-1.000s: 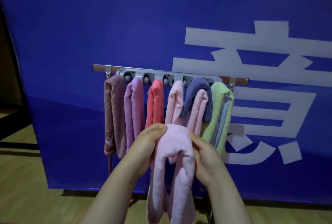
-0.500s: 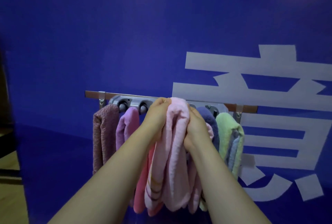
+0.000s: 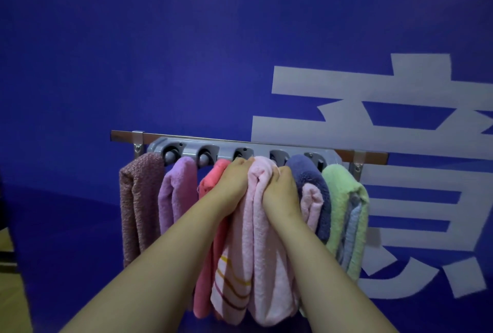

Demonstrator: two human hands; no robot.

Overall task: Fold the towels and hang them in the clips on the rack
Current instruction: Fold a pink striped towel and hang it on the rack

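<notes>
hands: left hand (image 3: 234,183) + right hand (image 3: 281,194) both curled tight round the pink towel (image 3: 266,239) | towel: between hands, fold pushed up at rack (image 3: 192,146) just above knuckles | risk: bulky fold might not seat in clip, could slide out on release

The grey rack (image 3: 192,145) carries a brown towel (image 3: 138,199), lilac towel (image 3: 176,194), coral towel (image 3: 210,184), navy towel (image 3: 310,175) and green towel (image 3: 344,194).

The rack (image 3: 226,150) is grey, on a reddish-brown bar (image 3: 360,157). Beneath hang a knobbly mauve towel (image 3: 140,199), a lilac towel (image 3: 177,194), a coral towel (image 3: 210,183) and a pale pink towel (image 3: 262,226) with yellow and maroon stripes near its hem. A slate-blue towel (image 3: 309,175) wraps a pink towel (image 3: 312,207), and a light green towel (image 3: 344,199) wraps a pale blue towel (image 3: 352,231). The backdrop (image 3: 133,52) is deep blue with white lettering (image 3: 346,82).
</notes>
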